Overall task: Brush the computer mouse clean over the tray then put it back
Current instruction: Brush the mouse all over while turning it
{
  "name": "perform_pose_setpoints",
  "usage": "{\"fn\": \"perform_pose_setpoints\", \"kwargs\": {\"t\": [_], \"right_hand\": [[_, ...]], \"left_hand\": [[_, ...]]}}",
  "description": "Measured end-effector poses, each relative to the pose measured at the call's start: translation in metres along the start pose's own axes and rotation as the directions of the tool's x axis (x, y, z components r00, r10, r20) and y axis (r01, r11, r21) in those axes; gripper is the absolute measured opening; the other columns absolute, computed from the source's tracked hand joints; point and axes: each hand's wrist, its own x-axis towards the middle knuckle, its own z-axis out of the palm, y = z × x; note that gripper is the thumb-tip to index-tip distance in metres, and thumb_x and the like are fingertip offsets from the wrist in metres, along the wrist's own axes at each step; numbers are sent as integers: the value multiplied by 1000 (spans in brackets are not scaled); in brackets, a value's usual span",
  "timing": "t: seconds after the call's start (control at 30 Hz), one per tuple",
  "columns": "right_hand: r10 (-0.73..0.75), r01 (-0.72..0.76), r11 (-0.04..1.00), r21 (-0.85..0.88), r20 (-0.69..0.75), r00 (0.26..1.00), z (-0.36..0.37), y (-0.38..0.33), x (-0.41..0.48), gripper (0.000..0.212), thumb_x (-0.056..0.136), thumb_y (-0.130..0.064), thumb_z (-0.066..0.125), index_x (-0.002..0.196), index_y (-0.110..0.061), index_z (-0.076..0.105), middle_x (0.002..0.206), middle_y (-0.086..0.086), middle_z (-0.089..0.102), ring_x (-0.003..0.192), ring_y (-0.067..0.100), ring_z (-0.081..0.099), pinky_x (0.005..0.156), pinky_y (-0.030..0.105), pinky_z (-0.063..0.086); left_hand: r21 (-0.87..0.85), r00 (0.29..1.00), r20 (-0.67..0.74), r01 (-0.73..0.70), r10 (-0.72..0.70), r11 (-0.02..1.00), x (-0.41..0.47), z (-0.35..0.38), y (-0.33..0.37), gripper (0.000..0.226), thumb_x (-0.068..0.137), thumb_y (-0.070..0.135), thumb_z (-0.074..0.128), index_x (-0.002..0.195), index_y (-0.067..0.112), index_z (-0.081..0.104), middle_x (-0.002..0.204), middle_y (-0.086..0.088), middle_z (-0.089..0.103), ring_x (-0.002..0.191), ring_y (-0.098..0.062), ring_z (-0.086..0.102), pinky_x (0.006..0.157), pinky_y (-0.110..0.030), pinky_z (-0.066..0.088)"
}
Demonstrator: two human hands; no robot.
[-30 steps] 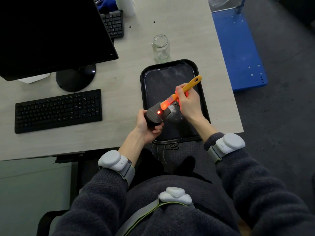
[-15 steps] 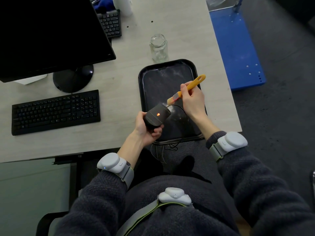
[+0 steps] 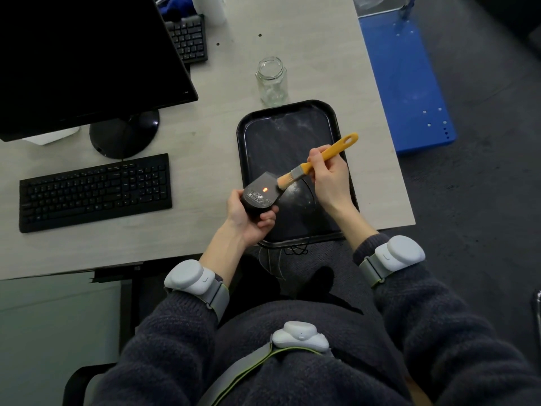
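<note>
My left hand (image 3: 248,221) holds a black computer mouse (image 3: 260,194) upside down, with its red sensor light showing, over the left front part of the black tray (image 3: 287,112). My right hand (image 3: 328,177) grips a brush (image 3: 319,159) by its yellow handle. The pale bristles touch the right edge of the mouse's underside. The mouse's thin black cable runs across the tray and hangs over the desk's front edge.
An empty glass jar (image 3: 270,80) stands just behind the tray. A black keyboard (image 3: 93,191) lies to the left in front of a monitor (image 3: 85,63) on its round stand. A second keyboard (image 3: 190,39) sits further back. A blue bench (image 3: 407,83) stands right of the desk.
The brush has swept from the middle of the mouse's underside to its right edge. The red glow is off the bristles. My left hand has tilted the mouse slightly.
</note>
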Motion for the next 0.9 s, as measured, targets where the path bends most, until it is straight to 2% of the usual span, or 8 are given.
{"fn": "perform_pose_setpoints", "kwargs": {"t": [0.2, 0.3, 0.43, 0.5, 0.57, 0.63, 0.77, 0.9], "right_hand": [[-22, 13, 989, -151, -58, 998, -2, -11, 3, 22, 99, -29, 47, 84, -16, 56, 67, -10, 54, 64, -1, 56, 62, 10, 42], [-31, 26, 991, -135, -35, 999, 0, -20, 5, 30, 99, -31, 46, 77, -12, 52, 63, -7, 50, 55, -2, 50, 59, 14, 42], [58, -52, 994, -91, 57, 997, 10, -27, 9, 27, 100, -29, 44, 80, -12, 51, 66, -3, 51, 59, 7, 49, 58, 20, 43], [86, -75, 991, -112, 97, 992, 16, -25, 10, 23, 99, -27, 43, 81, -16, 52, 68, -3, 53, 62, 11, 50, 61, 25, 44], [95, -70, 978, -195, 122, 988, 19, -23, 10, 21, 98, -26, 43, 84, -18, 56, 71, -5, 55, 66, 12, 51, 65, 27, 41], [127, -89, 964, -252, 140, 982, 19, -22, 10, 21, 98, -27, 43, 89, -18, 59, 74, -6, 56, 70, 8, 54, 64, 25, 40], [152, -113, 967, -230, 161, 975, 21, -23, 6, 22, 99, -27, 44, 91, -15, 60, 76, -4, 58, 70, 7, 61, 64, 24, 44], [143, -114, 974, -196, 143, 979, 20, -25, 5, 27, 100, -30, 42, 85, -15, 59, 77, -1, 58, 72, 13, 57, 65, 24, 45]], "left_hand": [[194, 991, -64, -101, 115, 976, -1, 0, 1, 42, 86, 43, 32, 85, 7, 55, 69, -11, 48, 47, -17, 42, 41, -19, 27], [321, 973, -75, -184, 218, 929, -4, 6, 2, 32, 89, 38, 43, 88, 9, 57, 83, -9, 53, 65, -23, 54, 57, -27, 47], [419, 940, 36, -323, 340, 849, -3, 12, 1, 12, 87, 19, 55, 89, 8, 58, 82, -5, 55, 72, -15, 52, 62, -24, 46], [460, 909, 104, -405, 405, 790, -1, 11, 1, 43, 73, 20, 68, 110, 2, 57, 99, -9, 60, 89, -17, 57, 69, -24, 50], [475, 880, 126, -458, 457, 751, -2, 9, 1, 69, 55, 21, 76, 120, 9, 55, 111, -11, 61, 98, -20, 61, 84, -31, 53], [476, 867, 156, -486, 474, 732, -2, 8, 1, 71, 48, 19, 80, 116, 20, 56, 115, -13, 61, 101, -22, 61, 92, -36, 51], [402, 861, 201, -508, 467, 762, -5, 8, 1, 60, 61, 4, 72, 115, 24, 57, 117, -16, 57, 101, -26, 60, 94, -42, 51], [531, 822, 175, -543, 542, 651, -7, 9, -2, 48, 73, 14, 72, 116, 30, 60, 118, -12, 60, 106, -25, 61, 98, -48, 50]]}}
